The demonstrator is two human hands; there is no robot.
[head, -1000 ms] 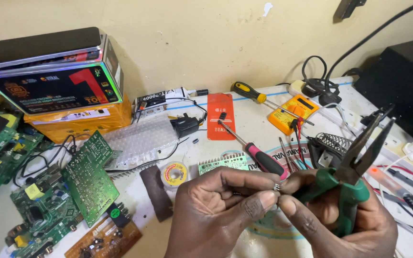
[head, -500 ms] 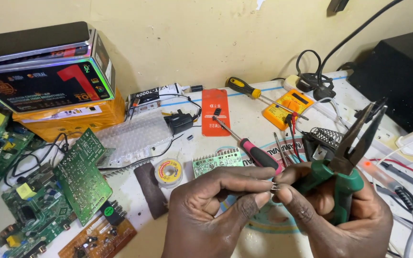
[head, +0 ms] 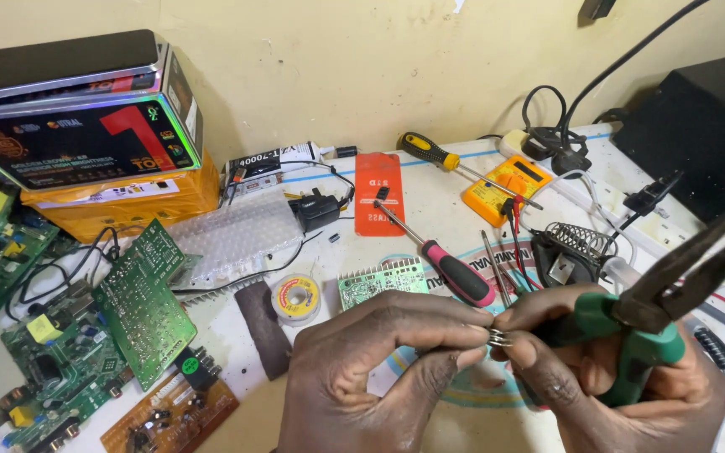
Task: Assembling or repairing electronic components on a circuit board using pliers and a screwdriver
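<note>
Green-handled pliers lie tucked in the right hand at the lower right of the frame, their dark jaws pointing up toward the right edge and gripping nothing. That hand's thumb and forefinger close on a small metal part, and the left hand, at lower centre, pinches the same part from the other side, fingers curled tight; what kind of part it is cannot be told. Both hands hover over a white table with a round printed mark partly hidden under them. Just above the hands lies a pink-handled screwdriver, with a small green board and a yellow-labelled solder reel to its left. An orange rectangular card with pale print lies flat at upper centre, beside a yellow-handled screwdriver and an orange multimeter. At the upper left a black carton with a big red figure and shiny edges sits on an orange box bearing a white label strip. Green circuit boards crowd the lower left, and a sheet of bubble wrap lies near them.
</note>
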